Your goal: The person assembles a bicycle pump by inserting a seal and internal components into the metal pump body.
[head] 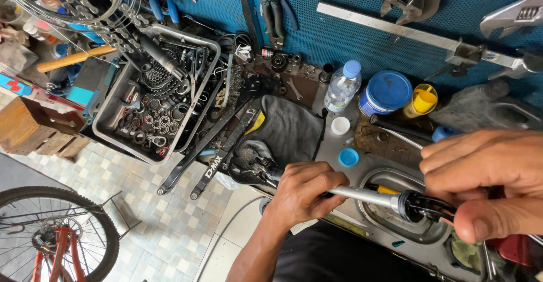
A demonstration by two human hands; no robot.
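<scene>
Steel, bare and shiny, is what the left hand point(302, 194) grips: its fingers are closed tight around a metal tube point(362, 194) that lies level over the bench point(339, 152), just above a metal bowl point(396, 217). That fist looks like the anchor, so the tube is best kept from turning or dipping while the other end is handled. To the right, the tube ends in a black collar point(408, 205) with dark, thin parts point(435, 208) sticking out. The right hand point(486, 180) has its fingers curled around those parts, thumb underneath, pinching them. A light, straight pull or push along the tube seems wiser than a twist. Behind stand a water bottle point(342, 87) and a blue tin point(386, 92).
</scene>
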